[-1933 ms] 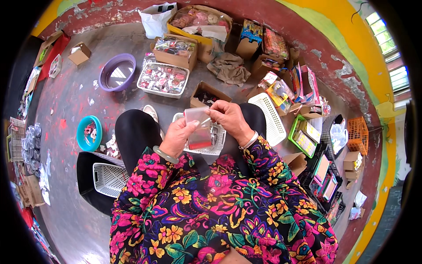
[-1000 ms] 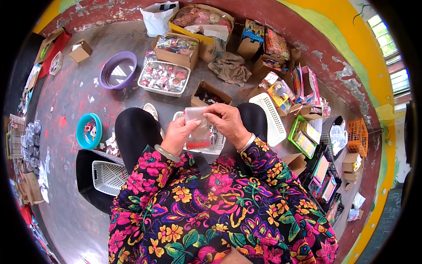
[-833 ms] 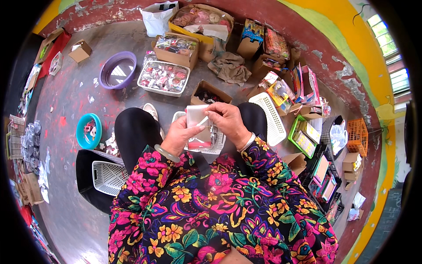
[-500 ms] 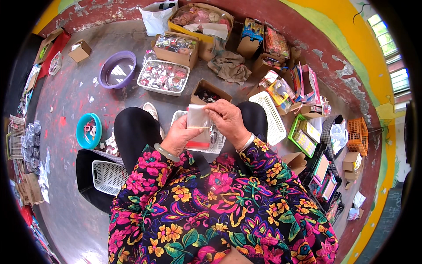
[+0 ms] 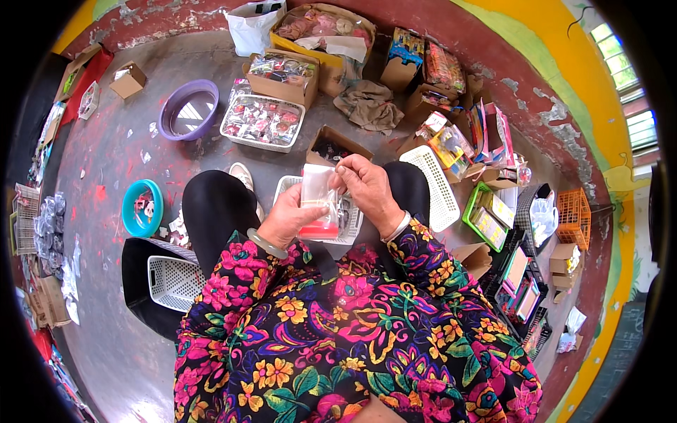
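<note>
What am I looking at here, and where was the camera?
There's no machine working: a person uses bare hands. One fisheye camera, worn on the head, looks down, so straight edges bend. The left hand grips a clear plastic packet, red at its lower end; whether it's one bag or several is unclear. The right hand has its fingertips at the packet's upper right edge. Behind the packet is a white basket. A purple basin and a turquoise basin stand on the floor.
</note>
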Demonstrator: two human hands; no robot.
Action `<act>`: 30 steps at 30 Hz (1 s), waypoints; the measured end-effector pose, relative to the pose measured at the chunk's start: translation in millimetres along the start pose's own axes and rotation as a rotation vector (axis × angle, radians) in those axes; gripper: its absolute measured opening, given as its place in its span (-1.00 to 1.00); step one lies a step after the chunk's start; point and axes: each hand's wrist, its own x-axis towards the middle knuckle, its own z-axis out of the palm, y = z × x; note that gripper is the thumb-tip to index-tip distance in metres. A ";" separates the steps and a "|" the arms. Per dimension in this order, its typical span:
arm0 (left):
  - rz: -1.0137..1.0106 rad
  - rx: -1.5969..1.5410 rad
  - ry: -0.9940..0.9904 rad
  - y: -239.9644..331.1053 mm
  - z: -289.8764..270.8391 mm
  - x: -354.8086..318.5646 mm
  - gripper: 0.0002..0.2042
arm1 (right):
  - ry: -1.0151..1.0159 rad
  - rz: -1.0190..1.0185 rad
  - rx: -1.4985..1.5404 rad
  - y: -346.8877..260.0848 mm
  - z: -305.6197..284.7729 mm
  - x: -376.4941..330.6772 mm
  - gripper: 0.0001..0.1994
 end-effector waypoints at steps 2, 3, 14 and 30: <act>0.018 0.012 -0.019 0.8 -0.4 -1.2 -0.56 | 0.006 0.049 0.072 0.3 -0.2 1.4 -0.89; 0.022 0.014 -0.031 0.9 0.3 -0.9 -0.55 | 0.013 0.075 0.104 0.3 -1.6 1.4 -0.89; -0.087 0.127 -0.143 -1.4 -5.0 -1.9 -0.49 | 0.069 0.257 0.226 -1.6 -16.0 4.1 -0.87; -0.073 -0.021 -0.023 10.2 -5.6 -7.1 -0.56 | -0.056 0.358 0.445 -10.3 -12.9 11.2 -0.75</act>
